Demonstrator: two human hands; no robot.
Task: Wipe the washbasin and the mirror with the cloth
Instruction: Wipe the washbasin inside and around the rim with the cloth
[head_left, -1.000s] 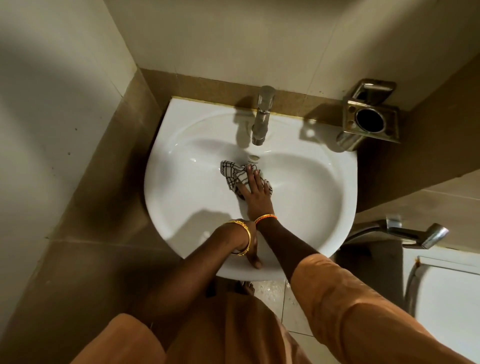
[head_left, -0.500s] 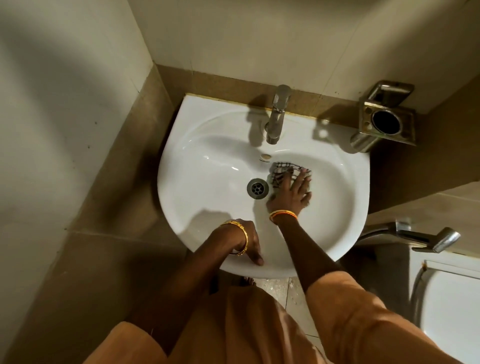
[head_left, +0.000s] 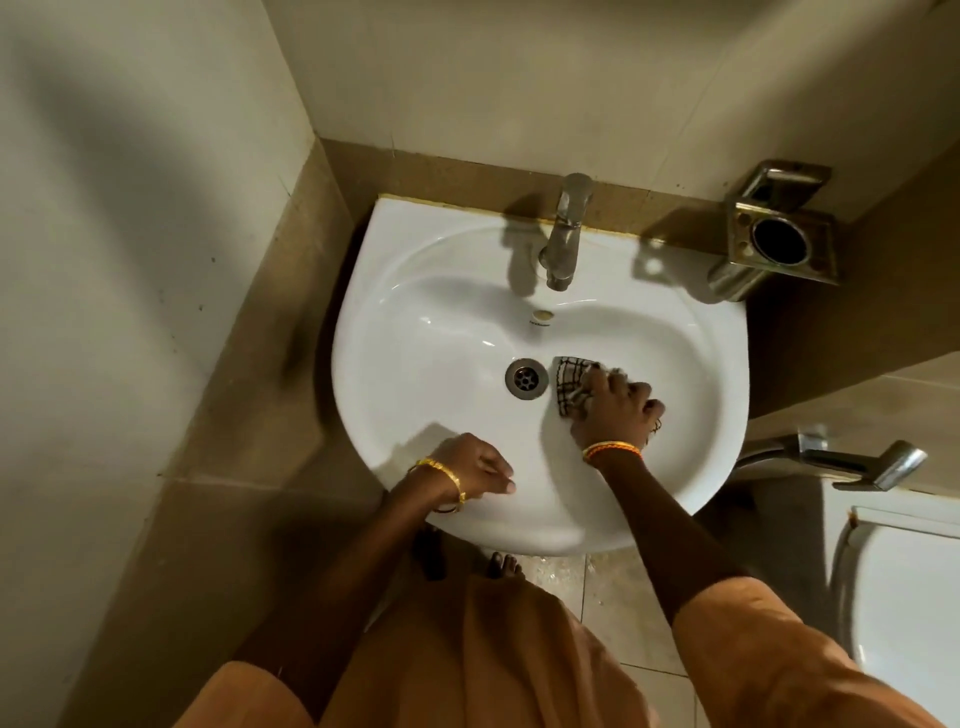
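We see the checked white-and-dark cloth (head_left: 570, 383) bunched inside the bowl of the white ceramic washbasin (head_left: 426, 332), just to the right of the round metal drain (head_left: 526, 379) and nearly touching its rim. The cloth's uncovered part runs lengthwise from the far side of the bowl toward the near rim, with its free edge facing the drain; the rest of it is hidden, so we cannot tell its full shape.

The right hand (head_left: 613, 413) lies palm-down on the cloth, to the right of the drain. Its fingers (head_left: 597, 382) are curled and bunched close together, pressing and gripping the fabric against the basin. An orange and yellow bangle (head_left: 612, 450) circles that wrist.

The left hand (head_left: 475, 467) rests on the near rim of the washbasin, nearer us than the drain and slightly to its left. Its fingers are loosely curled toward the palm, holding nothing, with the thumb extended along the rim. A gold bangle (head_left: 441, 475) sits on that wrist.

Beyond the drain, at the back of the basin, the steel tap (head_left: 563, 234) points its spout down toward the bowl. To the back right of the drain, off the basin, a square steel holder (head_left: 779, 244) is fixed to the wall. To the right of the drain, past the basin's edge, a chrome spray handle (head_left: 878, 465) hangs above a white toilet (head_left: 914, 587).
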